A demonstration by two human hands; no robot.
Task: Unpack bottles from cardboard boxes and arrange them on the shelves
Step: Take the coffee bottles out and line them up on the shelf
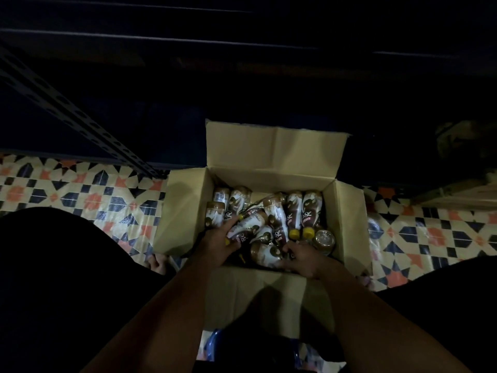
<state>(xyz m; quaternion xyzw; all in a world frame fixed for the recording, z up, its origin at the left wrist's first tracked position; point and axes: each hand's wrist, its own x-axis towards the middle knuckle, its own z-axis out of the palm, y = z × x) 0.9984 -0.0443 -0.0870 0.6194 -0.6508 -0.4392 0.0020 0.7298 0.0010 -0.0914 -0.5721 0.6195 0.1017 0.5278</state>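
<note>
Bottles [269,219] are lying jumbled inside an open cardboard box [341,211] on the tiled floor [80,195]. Left hand [217,244] is gripping one bottle [246,226]; right hand [302,258] is curling its fingers around another [265,254]. Loose neighbours are likely shifting or rolling when pulled. Dim light is hiding the dark shelves [242,36] beyond, and the raised far flap [274,146] is standing in the way.

tan cardboard box [271,154], brown-and-white bottles [291,211] with yellow caps [294,233], orange-navy-cream geometric floor [80,195]

Darkness hides the shelves [242,49]; bottle [265,254] labels too blurred to read.
</note>
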